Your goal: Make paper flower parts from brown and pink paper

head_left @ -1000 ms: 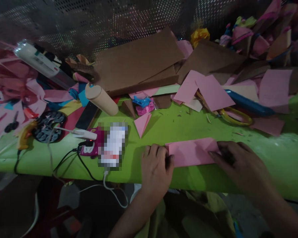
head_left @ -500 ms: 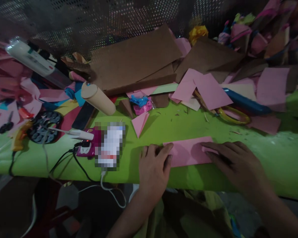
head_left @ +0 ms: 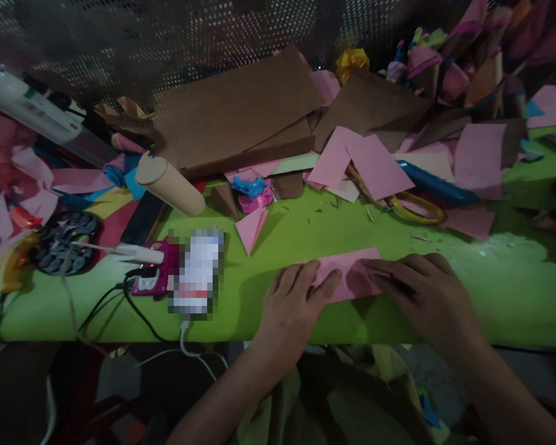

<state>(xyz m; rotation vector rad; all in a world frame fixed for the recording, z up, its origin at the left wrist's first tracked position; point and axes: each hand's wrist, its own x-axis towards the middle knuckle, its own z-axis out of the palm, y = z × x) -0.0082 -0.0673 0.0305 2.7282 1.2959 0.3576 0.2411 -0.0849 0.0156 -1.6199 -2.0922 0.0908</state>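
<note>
A strip of pink paper [head_left: 349,279], apparently folded, lies on the green tabletop near its front edge. My left hand [head_left: 291,309] presses down over the strip's left end, its thumb stretched along the paper and its fingers bent. At the right end, my right hand [head_left: 421,296] grips the paper between thumb and fingers; the fingertips are partly hidden. A small pink paper cone [head_left: 251,230] stands on the table beyond my left hand.
Left of my hands lie a blurred-out phone [head_left: 197,272] on a cable, a magenta power socket [head_left: 160,272] and a yellow glue gun [head_left: 16,266]. Behind are a cardboard roll [head_left: 171,185], brown cardboard [head_left: 236,111], loose pink sheets [head_left: 382,167], a blue cutter-like tool [head_left: 438,183] and yellow-handled scissors [head_left: 417,210].
My left hand has slid further over the paper, its thumb now lying flat toward the middle. My right hand keeps its grip at the right end. The view has shifted slightly to the right.
</note>
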